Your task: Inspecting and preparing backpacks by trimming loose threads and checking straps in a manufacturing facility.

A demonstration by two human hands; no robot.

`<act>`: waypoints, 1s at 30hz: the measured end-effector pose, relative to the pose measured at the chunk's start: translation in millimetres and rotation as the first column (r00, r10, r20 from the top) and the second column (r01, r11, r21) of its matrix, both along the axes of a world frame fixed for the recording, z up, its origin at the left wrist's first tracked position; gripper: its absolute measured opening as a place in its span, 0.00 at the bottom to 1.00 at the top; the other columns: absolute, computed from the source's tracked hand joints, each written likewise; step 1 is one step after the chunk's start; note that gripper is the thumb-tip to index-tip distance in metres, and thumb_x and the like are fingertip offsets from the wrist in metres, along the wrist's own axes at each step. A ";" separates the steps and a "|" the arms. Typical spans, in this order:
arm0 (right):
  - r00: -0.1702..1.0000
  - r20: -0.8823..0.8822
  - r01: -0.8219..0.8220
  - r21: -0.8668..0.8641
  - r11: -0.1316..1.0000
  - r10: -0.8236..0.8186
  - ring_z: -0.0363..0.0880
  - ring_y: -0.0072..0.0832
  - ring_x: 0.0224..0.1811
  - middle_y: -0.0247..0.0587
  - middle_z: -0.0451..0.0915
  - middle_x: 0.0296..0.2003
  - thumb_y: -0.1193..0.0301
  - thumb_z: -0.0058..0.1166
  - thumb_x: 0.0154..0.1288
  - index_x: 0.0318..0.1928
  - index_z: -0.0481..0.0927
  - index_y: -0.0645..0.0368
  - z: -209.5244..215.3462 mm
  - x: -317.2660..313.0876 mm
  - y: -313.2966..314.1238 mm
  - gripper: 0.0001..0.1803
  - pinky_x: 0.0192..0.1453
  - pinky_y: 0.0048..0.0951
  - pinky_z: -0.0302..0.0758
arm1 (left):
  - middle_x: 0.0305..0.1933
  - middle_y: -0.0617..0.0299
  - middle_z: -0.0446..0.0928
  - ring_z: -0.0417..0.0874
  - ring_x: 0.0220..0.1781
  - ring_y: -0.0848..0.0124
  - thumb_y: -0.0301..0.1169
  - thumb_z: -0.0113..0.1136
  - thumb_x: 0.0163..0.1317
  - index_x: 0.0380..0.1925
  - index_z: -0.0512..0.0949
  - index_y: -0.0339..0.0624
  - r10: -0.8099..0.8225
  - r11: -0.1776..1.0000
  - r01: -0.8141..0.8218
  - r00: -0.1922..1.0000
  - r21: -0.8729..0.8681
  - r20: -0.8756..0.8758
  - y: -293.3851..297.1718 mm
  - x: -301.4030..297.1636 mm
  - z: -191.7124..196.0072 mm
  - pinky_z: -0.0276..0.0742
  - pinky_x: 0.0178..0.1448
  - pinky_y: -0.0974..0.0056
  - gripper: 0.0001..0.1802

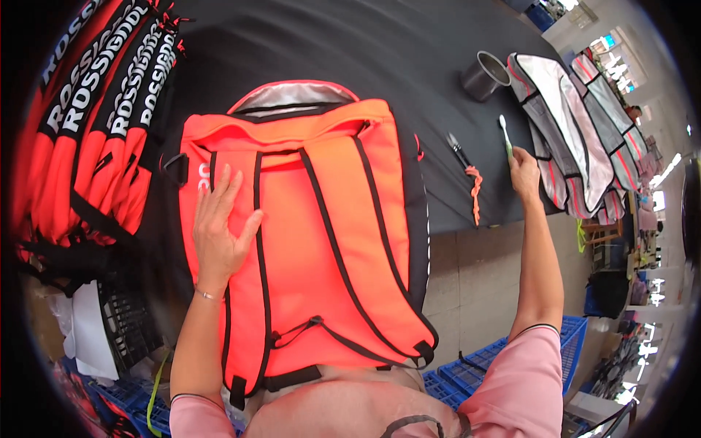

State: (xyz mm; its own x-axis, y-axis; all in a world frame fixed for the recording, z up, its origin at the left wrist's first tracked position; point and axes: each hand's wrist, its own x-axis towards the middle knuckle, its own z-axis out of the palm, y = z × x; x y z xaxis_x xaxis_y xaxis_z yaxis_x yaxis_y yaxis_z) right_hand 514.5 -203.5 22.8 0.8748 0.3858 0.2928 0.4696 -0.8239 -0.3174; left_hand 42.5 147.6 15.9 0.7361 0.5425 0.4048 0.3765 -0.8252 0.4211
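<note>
An orange-red backpack (292, 255) with black trim lies on the black-covered table in front of me, straps facing up and its silvery-lined top flap spread open. My left hand (223, 226) lies on its left shoulder strap, fingers outstretched. Out to the right, my right hand (524, 174) is closed round a toothbrush (505, 133), its white head pointing away from me. Between the backpack and that hand lie small thread snips (458, 150) with orange cord wrapped on the handle.
Red-and-black bags (109, 139) are stacked at the left. A dark metal cup (485, 76) stands near the back right, beside a pile of grey-and-white bag pieces (577, 139). Blue plastic crates (467, 372) sit below the table's near edge.
</note>
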 end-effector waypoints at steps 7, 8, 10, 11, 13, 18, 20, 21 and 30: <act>0.905 0.001 -0.424 0.056 0.904 0.425 0.78 0.45 0.55 0.51 0.80 0.51 0.71 0.58 0.64 0.53 0.79 0.61 11.5 -111.9 52.3 0.17 0.59 0.37 0.73 | 0.78 0.50 0.53 0.50 0.79 0.48 0.44 0.62 0.62 0.70 0.65 0.48 0.038 0.989 -0.029 0.997 0.142 -0.065 -5.8 -9.3 -13.5 0.48 0.79 0.47 0.37; 0.873 -0.321 -0.284 0.277 0.918 0.367 0.79 0.42 0.54 0.49 0.80 0.50 0.72 0.58 0.66 0.52 0.80 0.61 24.4 -145.5 66.0 0.15 0.59 0.34 0.73 | 0.80 0.49 0.45 0.42 0.81 0.46 0.46 0.59 0.64 0.72 0.61 0.50 0.057 0.982 -0.042 0.996 0.182 -0.074 -8.8 -16.2 -14.8 0.45 0.79 0.47 0.38; 0.857 -0.097 -0.480 0.202 0.853 0.506 0.79 0.39 0.55 0.47 0.80 0.52 0.74 0.55 0.67 0.53 0.80 0.60 25.7 -182.0 57.3 0.15 0.59 0.32 0.73 | 0.80 0.50 0.44 0.42 0.80 0.45 0.47 0.59 0.64 0.72 0.61 0.50 0.045 0.988 -0.022 0.988 0.152 -0.149 -34.6 -27.0 -12.7 0.45 0.80 0.48 0.38; 0.823 -0.059 -0.546 0.191 0.816 0.564 0.79 0.39 0.55 0.47 0.80 0.53 0.75 0.54 0.68 0.54 0.80 0.60 31.7 -201.2 57.8 0.15 0.60 0.32 0.73 | 0.80 0.51 0.44 0.41 0.80 0.44 0.48 0.59 0.64 0.72 0.61 0.51 0.016 0.991 0.009 0.984 0.137 -0.176 -44.4 -38.8 -10.9 0.45 0.80 0.48 0.39; 0.773 -0.200 -0.548 0.266 0.793 0.602 0.78 0.39 0.56 0.48 0.79 0.55 0.76 0.53 0.68 0.55 0.79 0.60 30.6 -235.1 52.6 0.15 0.60 0.33 0.72 | 0.80 0.51 0.46 0.44 0.80 0.46 0.47 0.59 0.64 0.72 0.61 0.51 -0.060 0.996 0.077 0.951 0.045 -0.304 -65.1 -70.5 -3.1 0.47 0.79 0.47 0.38; 0.763 -0.291 -0.534 0.222 0.816 0.578 0.76 0.35 0.57 0.48 0.73 0.62 0.74 0.52 0.70 0.59 0.78 0.59 21.4 -295.1 16.1 0.18 0.58 0.30 0.73 | 0.70 0.49 0.68 0.65 0.73 0.51 0.30 0.63 0.61 0.61 0.75 0.45 -0.283 0.943 0.224 0.930 -0.246 -0.237 -84.5 -142.2 16.0 0.62 0.74 0.48 0.27; 0.752 -0.379 -0.469 0.268 0.842 0.540 0.74 0.35 0.60 0.48 0.71 0.63 0.75 0.51 0.70 0.61 0.77 0.58 20.2 -311.3 -0.5 0.19 0.58 0.30 0.73 | 0.67 0.49 0.70 0.67 0.72 0.51 0.28 0.63 0.60 0.58 0.77 0.44 -0.158 0.983 0.131 0.960 -0.126 -0.232 -81.4 -166.6 15.3 0.63 0.74 0.50 0.24; 0.706 -0.541 -0.334 0.314 0.889 0.457 0.72 0.37 0.63 0.50 0.71 0.63 0.74 0.49 0.71 0.61 0.76 0.58 25.8 -322.5 -6.1 0.19 0.62 0.34 0.71 | 0.65 0.49 0.73 0.69 0.70 0.50 0.27 0.63 0.60 0.55 0.80 0.43 -0.050 0.999 0.050 0.976 -0.006 -0.210 -80.3 -175.9 12.2 0.64 0.73 0.51 0.21; 0.786 -0.341 -0.532 0.051 0.845 0.515 0.76 0.42 0.56 0.53 0.73 0.60 0.73 0.54 0.67 0.44 0.84 0.65 84.2 -363.6 -3.2 0.10 0.61 0.38 0.72 | 0.58 0.51 0.79 0.77 0.62 0.53 0.22 0.65 0.57 0.47 0.82 0.38 0.171 0.985 -0.166 0.974 -0.050 0.147 -71.3 -157.5 19.2 0.74 0.65 0.56 0.16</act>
